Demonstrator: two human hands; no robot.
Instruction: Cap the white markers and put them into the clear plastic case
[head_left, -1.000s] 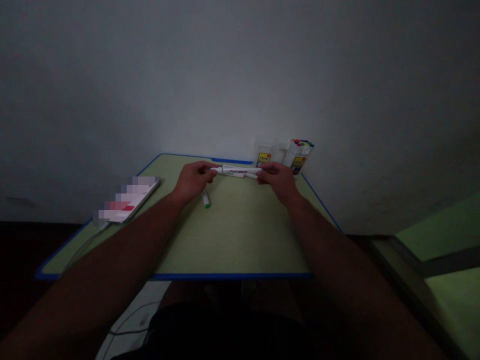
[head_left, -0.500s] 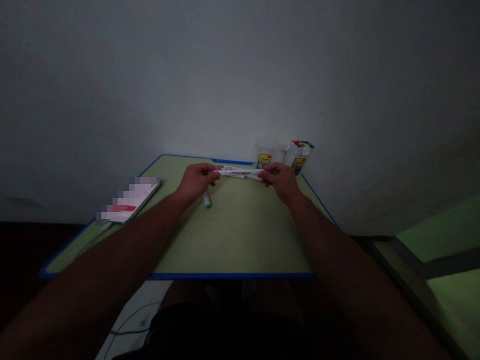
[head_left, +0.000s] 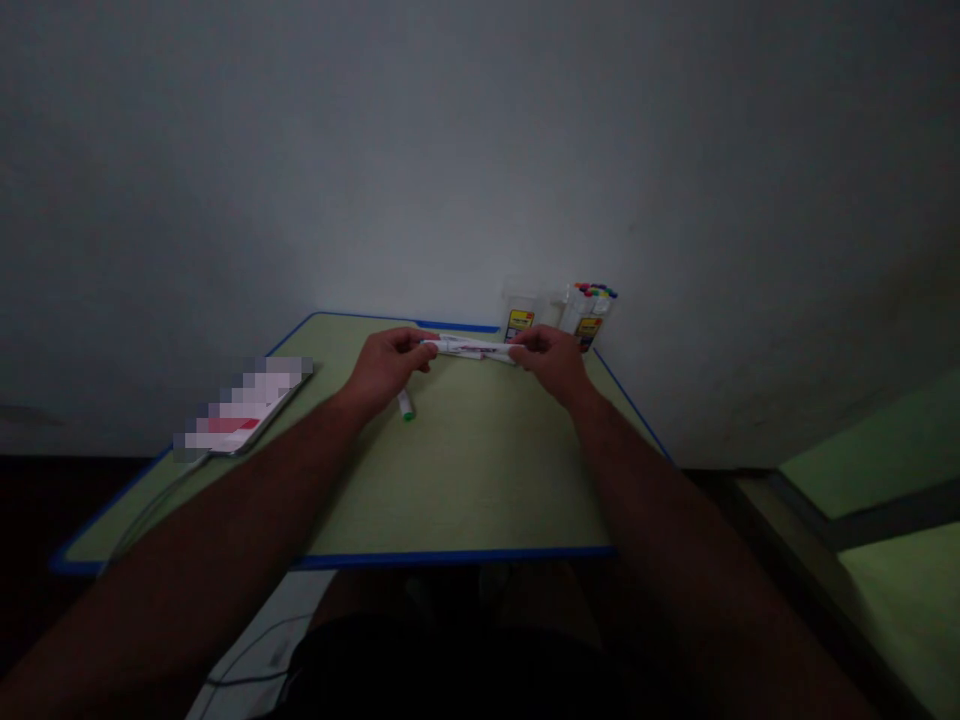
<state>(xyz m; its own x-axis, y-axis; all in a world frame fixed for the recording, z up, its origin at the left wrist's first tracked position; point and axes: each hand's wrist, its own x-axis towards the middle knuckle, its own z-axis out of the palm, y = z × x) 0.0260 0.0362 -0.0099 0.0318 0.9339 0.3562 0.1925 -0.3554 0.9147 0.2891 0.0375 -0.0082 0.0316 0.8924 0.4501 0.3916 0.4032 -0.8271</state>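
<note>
Between my two hands a white marker (head_left: 469, 346) is held level above the back of the table. My left hand (head_left: 394, 362) pinches its left end, and my right hand (head_left: 551, 358) pinches its right end. Other white markers (head_left: 472, 354) lie just behind and below it, partly hidden. A marker with a green end (head_left: 406, 405) rests on the table below my left hand. Behind my right hand stand a clear box with a yellow label (head_left: 520, 315) and a second clear box (head_left: 589, 315) full of markers with coloured ends.
The pale green table (head_left: 465, 480) has a blue edge and stands against a grey wall. On its left side lies a tablet (head_left: 247, 410) with a lit screen, and a cable (head_left: 154, 502) runs from it towards the front left.
The view has shifted slightly, so the table and boxes appear a little further left. Both hands keep their hold on the marker, which has barely moved relative to them.
</note>
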